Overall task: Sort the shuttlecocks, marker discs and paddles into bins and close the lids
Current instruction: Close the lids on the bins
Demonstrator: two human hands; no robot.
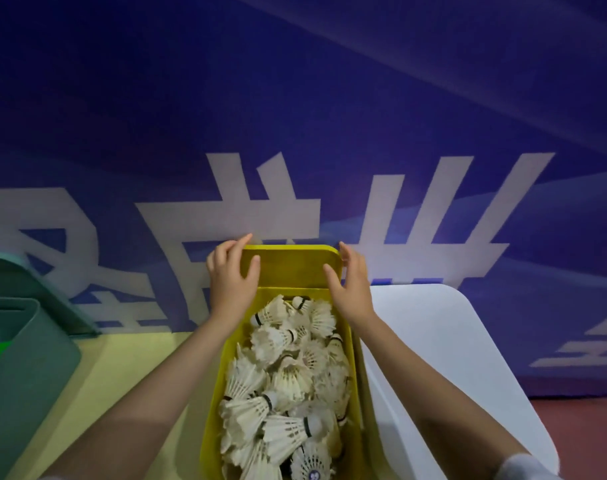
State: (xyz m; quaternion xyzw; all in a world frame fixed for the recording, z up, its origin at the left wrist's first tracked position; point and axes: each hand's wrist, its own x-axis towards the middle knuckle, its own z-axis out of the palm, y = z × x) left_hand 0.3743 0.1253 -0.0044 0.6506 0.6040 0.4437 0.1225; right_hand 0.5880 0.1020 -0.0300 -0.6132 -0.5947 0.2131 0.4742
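Note:
A yellow bin point(214, 403) stands in front of me, filled with several white feather shuttlecocks point(284, 386). Its yellow lid point(291, 265) stands upright at the bin's far end, against the blue wall. My left hand point(231, 275) grips the lid's upper left corner, fingers over the top edge and thumb on the inner face. My right hand point(352, 282) holds the lid's right edge, fingers behind it and thumb in front.
A green bin point(25, 368) with its raised lid point(21, 275) stands at the left on the pale yellow table point(122, 368). A white bin or lid point(447, 358) lies right beside the yellow bin. A blue banner wall point(295, 116) runs behind; red floor point(586, 431) shows at the right.

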